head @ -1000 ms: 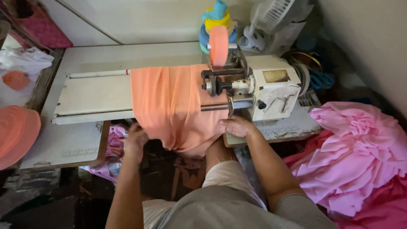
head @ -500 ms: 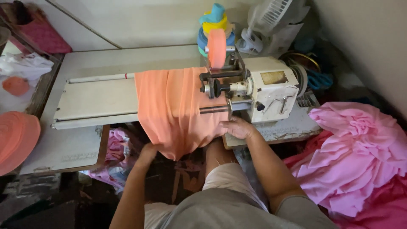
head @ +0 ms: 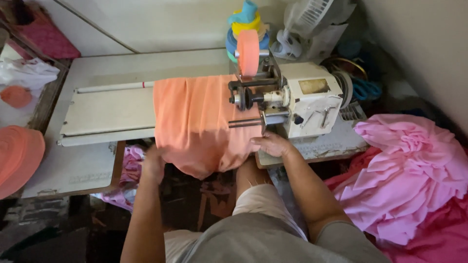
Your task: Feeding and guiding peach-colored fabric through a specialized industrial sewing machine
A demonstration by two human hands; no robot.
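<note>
An orange cloth (head: 195,122) is draped over the flat arm of a white sewing machine (head: 302,97) and hangs down off the table's front edge. My left hand (head: 153,163) grips the cloth's lower left edge, partly tucked behind it. My right hand (head: 270,143) rests on the cloth's right edge, just under the machine's metal rods, pinching the cloth. An orange tape roll (head: 247,46) sits on top of the machine.
The white table (head: 73,165) carries a long guide plate (head: 107,112). Pink fabric (head: 414,175) is heaped at the right. An orange pile (head: 17,156) lies at the left, a small fan (head: 304,24) and stacked coloured tape rolls (head: 243,19) at the back.
My left hand has dropped lower and moved right along the cloth's bottom edge. The cloth hangs a little further down the front. My right hand stays by the machine.
</note>
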